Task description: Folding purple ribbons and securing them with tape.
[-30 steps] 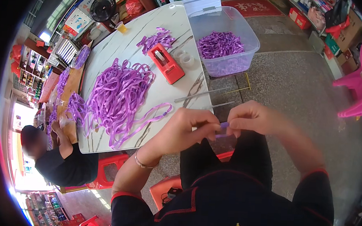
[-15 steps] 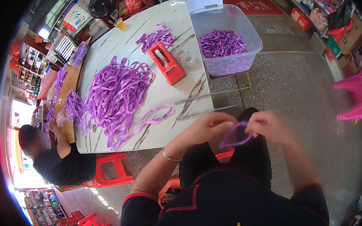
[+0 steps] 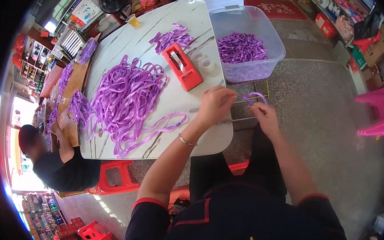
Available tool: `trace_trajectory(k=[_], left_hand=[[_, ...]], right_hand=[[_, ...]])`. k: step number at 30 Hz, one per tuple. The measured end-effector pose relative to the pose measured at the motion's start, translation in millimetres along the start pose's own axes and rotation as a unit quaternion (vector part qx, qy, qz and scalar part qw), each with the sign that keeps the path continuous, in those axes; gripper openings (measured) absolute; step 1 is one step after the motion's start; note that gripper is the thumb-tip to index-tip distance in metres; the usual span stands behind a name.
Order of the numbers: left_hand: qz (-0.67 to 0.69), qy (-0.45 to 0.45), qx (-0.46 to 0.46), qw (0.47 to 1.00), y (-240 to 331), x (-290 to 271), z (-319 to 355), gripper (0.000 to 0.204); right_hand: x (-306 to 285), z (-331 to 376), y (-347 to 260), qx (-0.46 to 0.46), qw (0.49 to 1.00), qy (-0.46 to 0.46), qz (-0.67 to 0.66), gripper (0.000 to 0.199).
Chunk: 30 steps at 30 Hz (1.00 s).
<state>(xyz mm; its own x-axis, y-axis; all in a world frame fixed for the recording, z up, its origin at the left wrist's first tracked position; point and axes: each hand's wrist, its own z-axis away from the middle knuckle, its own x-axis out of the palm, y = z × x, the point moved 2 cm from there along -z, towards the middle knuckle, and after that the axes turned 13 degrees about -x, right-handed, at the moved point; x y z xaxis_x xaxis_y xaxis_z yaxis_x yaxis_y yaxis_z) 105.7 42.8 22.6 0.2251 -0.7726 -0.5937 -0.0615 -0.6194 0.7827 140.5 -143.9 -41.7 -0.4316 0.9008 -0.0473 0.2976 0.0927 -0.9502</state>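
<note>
A purple ribbon loop [image 3: 247, 97] is being pinched by the right hand [image 3: 265, 117], just beyond its fingers; the left hand [image 3: 216, 104] is being held near, apart, half-curled, its grip unclear.

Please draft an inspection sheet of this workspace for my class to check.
Surface: white marbled table, dark-veined.
Job's things: purple ribbon loop; ribbon heap on the table; clear bin holding purple pieces.
Clutter: red tape dispenser, tape rolls, cup of yellow liquid.
Hands: right hand pinches the loop; left hand near the table's edge, grasp unclear.
Cables: nothing clearly seen.
Surroundings: seated co-worker at left, pink chairs at right.
</note>
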Motion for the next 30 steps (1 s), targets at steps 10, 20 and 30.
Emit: trace_trajectory(k=[10,20,30], left_hand=[[-0.106,0.033,-0.002,0.994,3,12,-2,0.009],[-0.131,0.000,-0.036,0.991,1,14,-5,0.014],[-0.152,-0.018,-0.054,0.987,3,14,-6,0.018]], right_hand=[[22,15,10,0.026,0.996,0.052,-0.075,0.015],[32,18,6,0.000,0.997,0.040,-0.068,0.017],[36,22,12,0.049,0.992,0.018,-0.113,0.017]])
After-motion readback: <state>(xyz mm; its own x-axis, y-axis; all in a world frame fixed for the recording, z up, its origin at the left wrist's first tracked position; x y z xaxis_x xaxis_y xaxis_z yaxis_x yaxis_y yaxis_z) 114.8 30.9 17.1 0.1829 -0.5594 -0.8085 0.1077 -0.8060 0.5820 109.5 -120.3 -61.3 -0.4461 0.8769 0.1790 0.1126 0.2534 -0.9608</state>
